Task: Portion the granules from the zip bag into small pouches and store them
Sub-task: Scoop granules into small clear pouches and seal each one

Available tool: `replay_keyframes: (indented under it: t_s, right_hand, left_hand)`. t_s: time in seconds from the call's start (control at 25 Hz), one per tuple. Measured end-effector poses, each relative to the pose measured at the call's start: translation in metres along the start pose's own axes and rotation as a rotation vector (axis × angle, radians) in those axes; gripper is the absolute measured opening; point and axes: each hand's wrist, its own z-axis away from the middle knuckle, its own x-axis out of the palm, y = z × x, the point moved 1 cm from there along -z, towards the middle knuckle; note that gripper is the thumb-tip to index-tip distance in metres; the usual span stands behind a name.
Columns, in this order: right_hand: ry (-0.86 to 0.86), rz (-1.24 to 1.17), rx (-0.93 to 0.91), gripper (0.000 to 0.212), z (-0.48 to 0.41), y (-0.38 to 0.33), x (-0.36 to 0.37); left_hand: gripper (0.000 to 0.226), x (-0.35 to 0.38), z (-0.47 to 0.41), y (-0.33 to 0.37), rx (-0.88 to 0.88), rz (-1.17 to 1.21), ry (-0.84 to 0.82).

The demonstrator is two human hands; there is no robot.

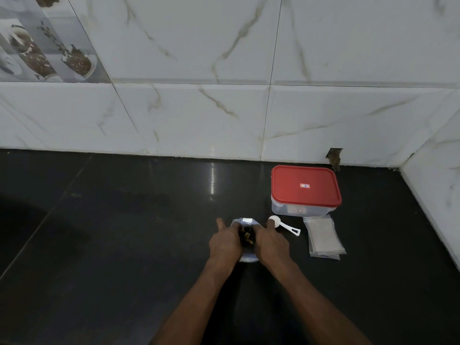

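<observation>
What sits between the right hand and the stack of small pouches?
In the head view, the white scoop lies on the counter between the right hand and the pouches.

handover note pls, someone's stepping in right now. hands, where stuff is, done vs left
Left hand and right hand: both gripping the zip bag on the black counter, one on each side of its mouth. Dark contents show between them.
White scoop: lying on the counter just right of the bag, untouched.
Small pouches: stacked flat further right, apparently empty.
Red-lidded container: behind the pouches, lid on.
Done: nothing portioned yet.
Left: scoop granules into pouches, seal, store them.
</observation>
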Motion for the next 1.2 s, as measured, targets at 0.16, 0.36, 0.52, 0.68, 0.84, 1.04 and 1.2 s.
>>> replay_keyframes:
  t_s: [0.16,0.36,0.52,0.68,0.84,1.04,1.2]
  right_hand:
    - [-0.061,0.026,-0.009,0.045,0.001,0.001,0.002]
    - [-0.013,0.005,-0.026,0.032,-0.011,0.014,-0.003]
    - [-0.061,0.076,-0.052,0.038,-0.014,0.014,0.004]
    - [-0.068,0.009,-0.073,0.033,-0.020,0.014,0.003]
    - [-0.013,-0.028,-0.086,0.021,-0.020,0.016,-0.007]
    - [0.180,-0.126,0.022,0.019,-0.016,0.015,-0.014]
    - [0.128,-0.102,-0.087,0.023,-0.008,0.010,-0.012]
  left_hand:
    - [0.053,-0.001,-0.001,0.002,0.016,0.012,-0.048]
    - [0.036,-0.013,-0.004,-0.006,0.053,0.095,0.136]
    - [0.051,-0.011,-0.004,-0.002,0.112,0.045,0.065]
    - [0.045,-0.012,-0.009,-0.004,0.090,0.097,0.064]
    - [0.021,-0.015,-0.009,-0.006,0.063,0.153,0.135]
    - [0.037,-0.025,-0.016,-0.014,0.036,0.334,0.270]
    - [0.021,-0.021,-0.017,-0.010,0.100,0.308,0.255]
